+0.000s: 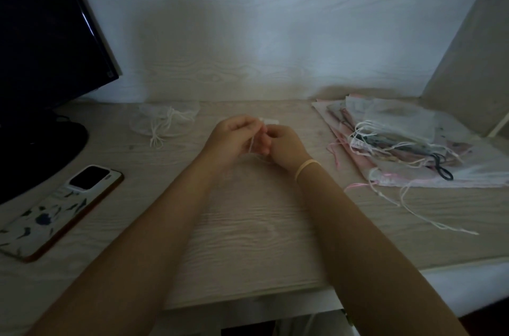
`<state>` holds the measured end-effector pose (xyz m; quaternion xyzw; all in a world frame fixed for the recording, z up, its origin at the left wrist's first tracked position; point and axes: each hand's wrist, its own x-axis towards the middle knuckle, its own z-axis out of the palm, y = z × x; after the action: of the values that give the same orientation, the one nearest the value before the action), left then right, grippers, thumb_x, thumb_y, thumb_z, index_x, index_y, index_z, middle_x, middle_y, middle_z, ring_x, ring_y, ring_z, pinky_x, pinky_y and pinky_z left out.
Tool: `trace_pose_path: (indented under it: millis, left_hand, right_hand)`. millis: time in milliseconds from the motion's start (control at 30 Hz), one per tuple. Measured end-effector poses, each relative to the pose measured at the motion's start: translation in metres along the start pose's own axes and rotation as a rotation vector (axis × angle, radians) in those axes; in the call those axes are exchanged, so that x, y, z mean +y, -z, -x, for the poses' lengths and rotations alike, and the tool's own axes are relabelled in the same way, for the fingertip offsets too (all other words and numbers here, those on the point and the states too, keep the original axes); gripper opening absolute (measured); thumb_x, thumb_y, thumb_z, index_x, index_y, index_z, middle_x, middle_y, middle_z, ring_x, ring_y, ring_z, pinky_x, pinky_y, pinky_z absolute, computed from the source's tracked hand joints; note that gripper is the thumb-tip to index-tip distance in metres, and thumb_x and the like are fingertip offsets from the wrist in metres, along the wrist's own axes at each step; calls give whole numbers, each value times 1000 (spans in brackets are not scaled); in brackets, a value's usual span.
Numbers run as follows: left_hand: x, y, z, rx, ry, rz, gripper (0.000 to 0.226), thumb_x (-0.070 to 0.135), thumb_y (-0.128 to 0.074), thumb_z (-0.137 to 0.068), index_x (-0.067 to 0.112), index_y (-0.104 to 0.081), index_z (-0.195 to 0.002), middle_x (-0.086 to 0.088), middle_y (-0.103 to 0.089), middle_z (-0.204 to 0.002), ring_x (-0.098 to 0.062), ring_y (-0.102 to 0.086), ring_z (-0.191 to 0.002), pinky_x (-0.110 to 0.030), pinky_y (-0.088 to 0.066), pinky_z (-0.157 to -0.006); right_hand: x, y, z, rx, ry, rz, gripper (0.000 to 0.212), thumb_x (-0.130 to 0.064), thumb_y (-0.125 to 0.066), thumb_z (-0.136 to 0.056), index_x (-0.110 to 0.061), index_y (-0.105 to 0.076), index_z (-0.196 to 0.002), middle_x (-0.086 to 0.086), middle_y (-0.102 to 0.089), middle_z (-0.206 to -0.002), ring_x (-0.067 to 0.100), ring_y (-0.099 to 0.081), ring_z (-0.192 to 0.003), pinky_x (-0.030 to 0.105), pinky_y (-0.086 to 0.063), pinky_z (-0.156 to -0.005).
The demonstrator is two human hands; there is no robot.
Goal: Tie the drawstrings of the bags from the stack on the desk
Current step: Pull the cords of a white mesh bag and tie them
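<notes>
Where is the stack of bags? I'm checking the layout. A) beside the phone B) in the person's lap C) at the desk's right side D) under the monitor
C: the stack lies on the desk's right side, strings trailing, across from the phone.

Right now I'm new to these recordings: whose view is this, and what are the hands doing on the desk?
There is no machine here. One camera worn on a person's head looks down at their bare hands. The left hand and right hand meet over the desk, pinching a thin white drawstring; its bag is barely visible. To the right lies a stack of bags with loose strings. A sheer bag lies at the back left, beside a monitor and a phone.
</notes>
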<state>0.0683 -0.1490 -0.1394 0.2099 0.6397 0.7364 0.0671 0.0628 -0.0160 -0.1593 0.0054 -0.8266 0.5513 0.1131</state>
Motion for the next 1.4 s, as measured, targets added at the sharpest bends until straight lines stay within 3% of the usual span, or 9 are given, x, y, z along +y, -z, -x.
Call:
trace_pose_path:
  millis: [100,200,400,567,667,800,967,1167,1400]
  left_hand:
    - [-8,4,-2,192,13,-397,18,15,-57,-95,8,-68,-82,-2,-54,-54,-11,-47,-45,-22,-39,-50]
    - [-14,14,-6,339,52,-661,15,21,-63,-88,13,-74,-82,5,-57,-57,-12,-56,-58,-25,-42,-62]
    - [-9,12,3,52,9,-1040,21,32,-59,-91,20,-76,-90,8,-68,-81,-12,-61,-76,-26,-43,-69]
    - [-6,6,9,-73,-39,-1168,31,43,-57,-90,25,-63,-65,9,-61,-66,-12,-57,-66,-29,-48,-64]
    - [-4,4,6,-12,4,-1029,30,37,-56,-92,22,-72,-73,8,-64,-68,-12,-59,-66,-29,-47,-65]
    - [5,3,5,142,135,-683,25,29,-60,-87,19,-76,-71,10,-57,-52,-5,-51,-52,-24,-38,-57]
    - [10,6,5,261,261,-412,28,26,-57,-83,5,-75,-77,0,-56,-54,-11,-47,-46,-20,-37,-48]
    - [6,16,-2,378,212,-231,18,16,-58,-90,7,-74,-88,-4,-65,-64,-14,-58,-52,-23,-45,-49]
    - [5,20,-5,376,156,-104,18,13,-55,-96,8,-71,-89,-7,-72,-75,-12,-67,-59,-19,-51,-54]
  right_hand:
    - [-9,2,0,4,-67,-111,25,-5,-50,-88,-17,-60,-108,4,-57,-62,13,-49,-52,20,-40,-48]
    - [-15,9,0,113,-59,-370,37,3,-43,-81,-6,-60,-113,8,-53,-57,17,-46,-49,26,-36,-49]
    - [-26,16,3,34,117,-617,19,3,-40,-91,-7,-55,-96,18,-66,-74,25,-60,-71,31,-48,-70]
    - [-27,15,1,29,146,-556,14,-2,-42,-93,-9,-55,-97,13,-73,-96,28,-67,-95,39,-49,-87]
    - [-26,15,3,38,150,-432,29,-6,-44,-94,-12,-55,-121,12,-73,-99,29,-68,-95,39,-52,-91]
    - [-26,11,7,3,111,-250,41,-15,-47,-98,-25,-41,-137,15,-70,-91,25,-68,-78,33,-58,-73]
    - [-29,7,8,-15,25,-152,22,-16,-52,-94,-13,-55,-115,12,-63,-75,19,-58,-53,29,-44,-46]
    - [-27,15,5,-26,4,124,22,-28,-61,-88,-10,-70,-79,-4,-55,-51,6,-48,-44,22,-35,-48]
    - [-32,12,12,-182,-9,34,17,-23,-63,-89,-13,-69,-76,-8,-46,-46,5,-37,-38,18,-29,-37]
